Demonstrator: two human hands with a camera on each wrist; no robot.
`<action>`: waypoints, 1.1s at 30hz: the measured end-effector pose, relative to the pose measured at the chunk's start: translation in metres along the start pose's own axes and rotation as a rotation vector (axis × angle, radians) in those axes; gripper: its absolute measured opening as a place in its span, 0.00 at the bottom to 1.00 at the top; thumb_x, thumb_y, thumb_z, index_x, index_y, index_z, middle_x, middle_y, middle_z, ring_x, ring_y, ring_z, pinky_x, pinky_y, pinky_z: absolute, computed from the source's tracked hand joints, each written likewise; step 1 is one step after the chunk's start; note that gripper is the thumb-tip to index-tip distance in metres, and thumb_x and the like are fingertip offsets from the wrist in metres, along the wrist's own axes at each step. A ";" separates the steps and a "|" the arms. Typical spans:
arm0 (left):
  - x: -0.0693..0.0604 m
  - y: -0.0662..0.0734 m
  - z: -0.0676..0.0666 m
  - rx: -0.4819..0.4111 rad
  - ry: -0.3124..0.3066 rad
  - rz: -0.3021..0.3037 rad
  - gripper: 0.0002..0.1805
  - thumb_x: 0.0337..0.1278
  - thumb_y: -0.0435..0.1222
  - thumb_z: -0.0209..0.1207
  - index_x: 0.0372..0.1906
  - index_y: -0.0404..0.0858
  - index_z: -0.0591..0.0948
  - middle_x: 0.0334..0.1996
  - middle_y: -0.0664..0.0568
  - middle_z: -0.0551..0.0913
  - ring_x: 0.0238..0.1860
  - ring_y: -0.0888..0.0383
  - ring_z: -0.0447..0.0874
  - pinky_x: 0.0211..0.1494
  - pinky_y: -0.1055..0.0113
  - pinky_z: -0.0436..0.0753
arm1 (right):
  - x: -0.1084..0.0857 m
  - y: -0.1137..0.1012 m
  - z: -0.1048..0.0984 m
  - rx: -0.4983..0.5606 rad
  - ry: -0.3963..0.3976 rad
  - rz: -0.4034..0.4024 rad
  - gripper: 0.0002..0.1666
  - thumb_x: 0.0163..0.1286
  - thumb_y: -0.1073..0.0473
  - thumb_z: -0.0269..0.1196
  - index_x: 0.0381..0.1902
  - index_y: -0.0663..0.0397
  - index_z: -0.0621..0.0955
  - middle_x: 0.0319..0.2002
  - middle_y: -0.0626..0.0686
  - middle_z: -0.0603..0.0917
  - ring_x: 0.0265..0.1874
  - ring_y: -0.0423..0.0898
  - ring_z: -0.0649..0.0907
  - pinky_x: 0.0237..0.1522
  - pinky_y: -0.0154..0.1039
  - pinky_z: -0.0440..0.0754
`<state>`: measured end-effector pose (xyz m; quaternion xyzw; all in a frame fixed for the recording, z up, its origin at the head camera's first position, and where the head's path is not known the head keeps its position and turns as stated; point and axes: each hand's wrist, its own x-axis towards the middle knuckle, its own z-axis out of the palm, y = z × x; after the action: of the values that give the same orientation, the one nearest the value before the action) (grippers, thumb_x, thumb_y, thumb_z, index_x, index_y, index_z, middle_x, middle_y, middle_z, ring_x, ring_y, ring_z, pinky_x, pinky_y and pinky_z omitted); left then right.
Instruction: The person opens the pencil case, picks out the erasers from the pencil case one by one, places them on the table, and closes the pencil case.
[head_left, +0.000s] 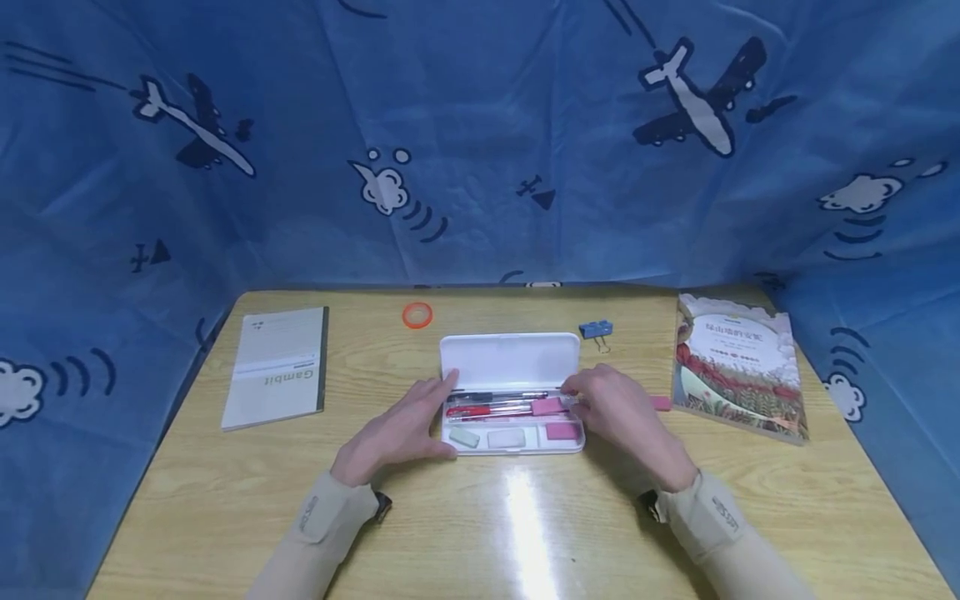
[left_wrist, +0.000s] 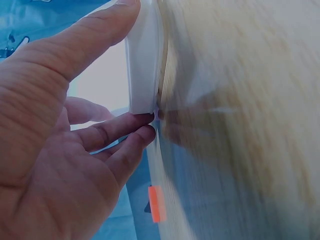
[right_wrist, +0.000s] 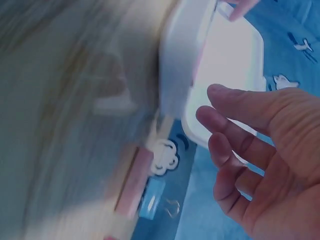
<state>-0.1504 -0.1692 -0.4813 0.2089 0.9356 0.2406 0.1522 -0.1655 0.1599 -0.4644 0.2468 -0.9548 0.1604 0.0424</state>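
A white pencil case lies with its lid raised at the back. In its long compartment are a black pen, a red pen and a pink piece. Its front compartments hold a pale green eraser, a white eraser and a pink block. My left hand holds the case's left end, thumb at the near corner and fingers along the side. Over the right end is my right hand, fingers loosely bent; in the right wrist view nothing shows between them.
A pink bar lies just right of my right hand, with a blue binder clip behind. An orange ring lies near the back edge. A notebook is at left, an illustrated book at right. Blue printed cloth surrounds the table.
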 end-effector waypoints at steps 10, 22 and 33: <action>0.001 0.001 -0.001 -0.006 -0.007 -0.004 0.65 0.46 0.49 0.78 0.83 0.44 0.47 0.81 0.43 0.57 0.77 0.50 0.60 0.79 0.53 0.67 | 0.013 -0.011 0.012 -0.014 -0.049 -0.043 0.11 0.55 0.63 0.77 0.37 0.48 0.89 0.32 0.46 0.87 0.35 0.45 0.83 0.39 0.42 0.84; 0.001 0.001 0.001 -0.005 -0.011 -0.006 0.66 0.46 0.49 0.78 0.83 0.43 0.47 0.81 0.42 0.57 0.77 0.49 0.60 0.79 0.53 0.67 | 0.018 -0.014 0.017 -0.065 -0.083 -0.110 0.05 0.59 0.62 0.74 0.33 0.48 0.88 0.28 0.45 0.85 0.29 0.42 0.79 0.35 0.39 0.81; 0.000 0.001 0.000 -0.005 -0.016 -0.015 0.65 0.47 0.49 0.77 0.83 0.44 0.47 0.81 0.43 0.55 0.79 0.49 0.58 0.79 0.52 0.66 | 0.004 -0.006 0.005 -0.046 -0.011 -0.133 0.08 0.57 0.61 0.76 0.35 0.49 0.88 0.30 0.45 0.85 0.30 0.42 0.81 0.33 0.38 0.82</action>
<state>-0.1505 -0.1683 -0.4805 0.2034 0.9353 0.2400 0.1621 -0.1660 0.1522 -0.4666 0.3095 -0.9400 0.1337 0.0534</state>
